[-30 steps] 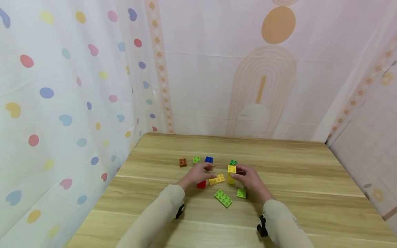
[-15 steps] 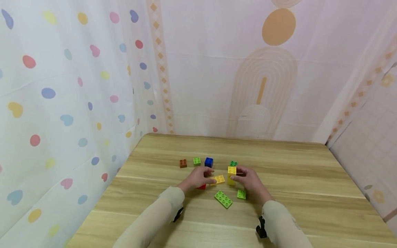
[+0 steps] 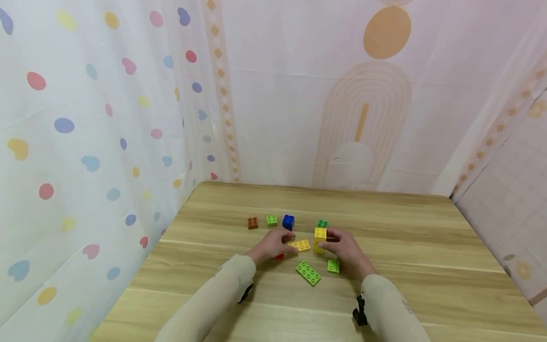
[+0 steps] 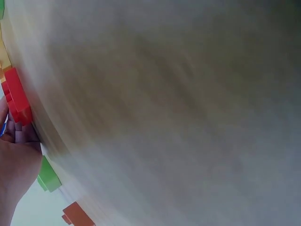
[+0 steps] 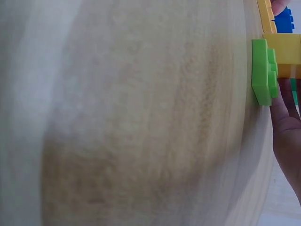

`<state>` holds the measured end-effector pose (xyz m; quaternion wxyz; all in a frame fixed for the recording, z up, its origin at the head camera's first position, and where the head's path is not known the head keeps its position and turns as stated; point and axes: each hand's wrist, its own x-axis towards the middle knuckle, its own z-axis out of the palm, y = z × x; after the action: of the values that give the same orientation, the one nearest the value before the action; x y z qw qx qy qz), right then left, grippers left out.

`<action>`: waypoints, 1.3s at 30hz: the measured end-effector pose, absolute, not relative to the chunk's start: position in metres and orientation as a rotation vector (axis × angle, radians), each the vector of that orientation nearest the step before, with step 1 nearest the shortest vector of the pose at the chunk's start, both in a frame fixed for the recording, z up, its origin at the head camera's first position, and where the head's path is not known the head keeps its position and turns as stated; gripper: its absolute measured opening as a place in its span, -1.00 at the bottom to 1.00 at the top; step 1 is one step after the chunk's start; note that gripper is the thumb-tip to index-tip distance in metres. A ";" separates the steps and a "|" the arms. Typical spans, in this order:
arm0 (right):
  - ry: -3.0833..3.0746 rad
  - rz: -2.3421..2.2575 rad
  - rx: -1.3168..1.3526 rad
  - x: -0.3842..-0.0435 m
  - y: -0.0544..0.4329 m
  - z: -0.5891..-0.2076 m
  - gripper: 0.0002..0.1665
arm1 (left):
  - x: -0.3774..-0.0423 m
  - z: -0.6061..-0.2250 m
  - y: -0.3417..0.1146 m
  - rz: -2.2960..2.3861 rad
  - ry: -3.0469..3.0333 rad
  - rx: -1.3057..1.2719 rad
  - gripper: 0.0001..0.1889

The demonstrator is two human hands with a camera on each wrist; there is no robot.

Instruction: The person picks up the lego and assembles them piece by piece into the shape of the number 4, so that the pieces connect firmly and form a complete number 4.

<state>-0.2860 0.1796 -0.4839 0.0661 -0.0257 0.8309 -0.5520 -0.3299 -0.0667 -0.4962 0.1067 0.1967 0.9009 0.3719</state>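
Observation:
In the head view my right hand (image 3: pixel 347 247) grips a tall yellow toy building brick (image 3: pixel 320 234) between thumb and fingers, upright at the table's middle. To its left, my left hand (image 3: pixel 269 245) has thumb and fingers around the left end of a flat orange-yellow brick (image 3: pixel 302 245); their contact is partly hidden. A red brick (image 4: pixel 19 94) lies under the left hand, mostly covered in the head view. A small light-green brick (image 5: pixel 262 73) lies just in front of the right hand, and a long light-green brick (image 3: pixel 308 273) lies nearer the body.
Behind the hands lie a brown brick (image 3: pixel 252 223), another light-green brick (image 3: pixel 271 220), a blue brick (image 3: pixel 288 222) and a dark-green brick (image 3: pixel 322 223). The wooden table (image 3: pixel 406 237) meets a patterned curtain (image 3: pixel 278 118) at the back.
My left hand has lowered onto the left end of the orange-yellow brick, its thumb now on the near side. My right hand stays on the tall yellow brick.

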 end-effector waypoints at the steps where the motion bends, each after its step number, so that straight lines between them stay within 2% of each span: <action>1: 2.507 -1.663 -0.083 -0.286 0.180 -0.484 -0.57 | -0.330 -0.496 -0.066 1.093 2.654 0.586 -0.49; 13: 2.428 -1.718 -0.059 -0.287 0.182 -0.488 -0.47 | -0.329 -0.492 -0.066 1.037 2.647 0.590 -0.50; 25: 2.447 -1.702 -0.058 -0.286 0.180 -0.486 -0.48 | -0.330 -0.491 -0.066 0.969 2.688 0.666 -0.71; 39: 2.442 -1.701 -0.036 -0.286 0.180 -0.492 -0.38 | -0.334 -0.485 -0.075 0.974 2.698 0.632 -0.63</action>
<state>-0.2864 0.1802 -0.4923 0.0826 -0.0120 0.8178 -0.5695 -0.3338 -0.0750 -0.4853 0.1021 0.2142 0.9137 0.3299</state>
